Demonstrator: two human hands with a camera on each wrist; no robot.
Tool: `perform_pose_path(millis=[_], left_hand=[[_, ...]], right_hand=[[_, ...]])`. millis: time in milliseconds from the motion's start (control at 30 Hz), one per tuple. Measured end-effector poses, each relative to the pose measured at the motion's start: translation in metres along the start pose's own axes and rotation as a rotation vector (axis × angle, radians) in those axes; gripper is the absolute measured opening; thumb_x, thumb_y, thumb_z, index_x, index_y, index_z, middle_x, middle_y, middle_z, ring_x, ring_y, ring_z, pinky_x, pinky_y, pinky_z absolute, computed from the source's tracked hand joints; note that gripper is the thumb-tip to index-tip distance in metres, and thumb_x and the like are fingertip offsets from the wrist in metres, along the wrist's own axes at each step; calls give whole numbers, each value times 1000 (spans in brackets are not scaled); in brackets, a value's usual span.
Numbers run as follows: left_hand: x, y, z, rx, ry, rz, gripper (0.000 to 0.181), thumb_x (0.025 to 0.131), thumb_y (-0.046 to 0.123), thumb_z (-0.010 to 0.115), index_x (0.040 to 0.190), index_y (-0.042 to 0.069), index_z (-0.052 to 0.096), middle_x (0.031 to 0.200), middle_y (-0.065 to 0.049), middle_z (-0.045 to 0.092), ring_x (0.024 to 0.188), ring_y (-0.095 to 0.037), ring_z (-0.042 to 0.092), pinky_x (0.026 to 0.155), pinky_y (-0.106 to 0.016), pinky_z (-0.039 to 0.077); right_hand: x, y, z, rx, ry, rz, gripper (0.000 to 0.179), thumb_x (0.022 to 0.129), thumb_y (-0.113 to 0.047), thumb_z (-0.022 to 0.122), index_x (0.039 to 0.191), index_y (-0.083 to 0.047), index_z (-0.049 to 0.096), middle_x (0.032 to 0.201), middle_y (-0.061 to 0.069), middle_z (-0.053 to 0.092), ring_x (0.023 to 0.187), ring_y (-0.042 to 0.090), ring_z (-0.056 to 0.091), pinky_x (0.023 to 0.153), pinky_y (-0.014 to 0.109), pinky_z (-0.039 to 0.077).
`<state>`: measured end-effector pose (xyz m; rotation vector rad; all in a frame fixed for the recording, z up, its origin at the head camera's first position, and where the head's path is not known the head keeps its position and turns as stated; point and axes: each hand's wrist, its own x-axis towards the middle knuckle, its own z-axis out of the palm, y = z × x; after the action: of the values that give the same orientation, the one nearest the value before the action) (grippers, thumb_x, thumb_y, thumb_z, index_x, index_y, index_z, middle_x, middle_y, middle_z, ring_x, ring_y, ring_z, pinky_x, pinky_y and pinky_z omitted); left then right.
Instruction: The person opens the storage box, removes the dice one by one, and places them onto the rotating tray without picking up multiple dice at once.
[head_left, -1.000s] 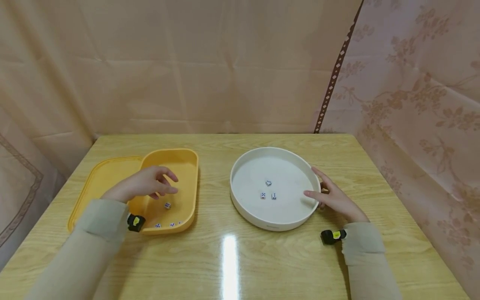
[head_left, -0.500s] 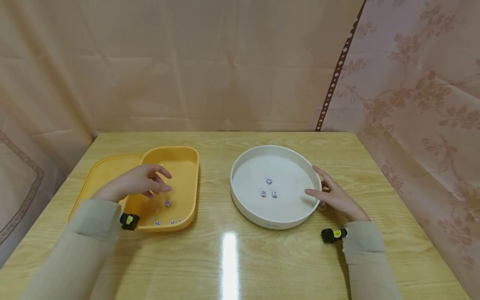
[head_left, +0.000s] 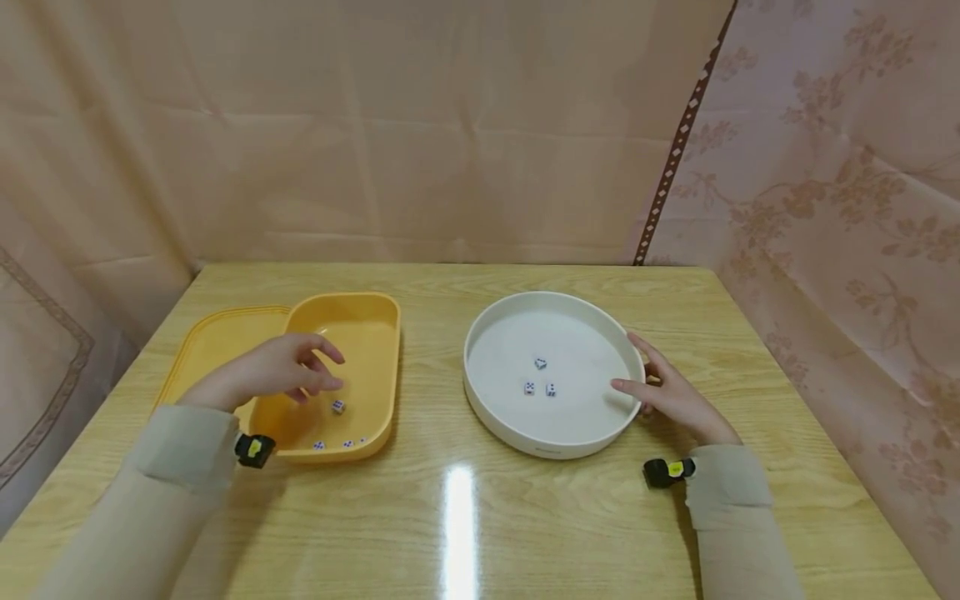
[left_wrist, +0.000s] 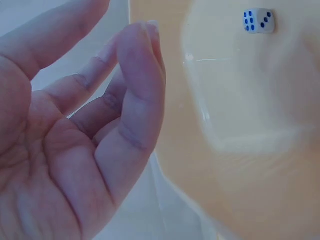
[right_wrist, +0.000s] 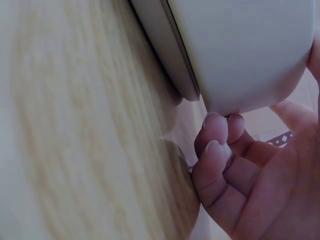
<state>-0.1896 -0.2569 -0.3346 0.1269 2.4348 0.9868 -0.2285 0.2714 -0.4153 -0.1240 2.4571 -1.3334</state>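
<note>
My left hand (head_left: 281,367) hovers over the yellow container (head_left: 396,375), its fingers loosely bent with nothing between them. Just below the fingertips a white die (head_left: 338,407) with blue pips lies on the container floor; it also shows in the left wrist view as a die (left_wrist: 259,21) apart from the hand. With my right hand (head_left: 678,398) I hold the right rim of the white round tray (head_left: 555,333), thumb over the inside and other fingers outside. In the right wrist view, fingertips (right_wrist: 216,127) touch the tray's outer wall (right_wrist: 250,60). Three dice, including one die (head_left: 529,388), lie inside the tray.
More dice (head_left: 318,446) lie along the container's near wall. A flat yellow lid (head_left: 225,337) lies left of the container, partly under the left hand. Everything stands on a wooden table (head_left: 525,517), with curtains behind and at the sides.
My left hand has drawn back slightly to the left over the yellow container. The right hand keeps its hold on the tray, and the dice stay where they were.
</note>
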Motion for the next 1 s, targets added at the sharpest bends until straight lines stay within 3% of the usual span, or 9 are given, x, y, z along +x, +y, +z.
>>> perform_pose_path(millis=[333, 667, 1000], left_hand=[[-2, -13, 13, -3, 17, 6, 50, 88, 26, 76, 123, -3, 56, 93, -9, 63, 76, -21, 63, 71, -32, 57], [2, -26, 24, -67, 41, 64, 48, 85, 17, 78, 120, -8, 55, 93, -12, 62, 73, -19, 62, 67, -32, 57], [6, -32, 28, -119, 43, 13, 49, 86, 9, 76, 123, -10, 51, 94, -13, 55, 67, -15, 61, 64, -26, 57]], right_hand=[[1, 2, 0, -3, 0, 2, 94, 94, -39, 68, 159, -35, 1, 118, 22, 46, 73, 19, 51, 65, 28, 49], [2, 2, 0, -12, 0, 0, 93, 94, -39, 67, 159, -34, 1, 119, 24, 48, 72, 19, 51, 65, 28, 50], [2, 0, 0, -11, -1, 4, 94, 94, -39, 67, 159, -34, 0, 119, 23, 47, 72, 19, 51, 65, 28, 49]])
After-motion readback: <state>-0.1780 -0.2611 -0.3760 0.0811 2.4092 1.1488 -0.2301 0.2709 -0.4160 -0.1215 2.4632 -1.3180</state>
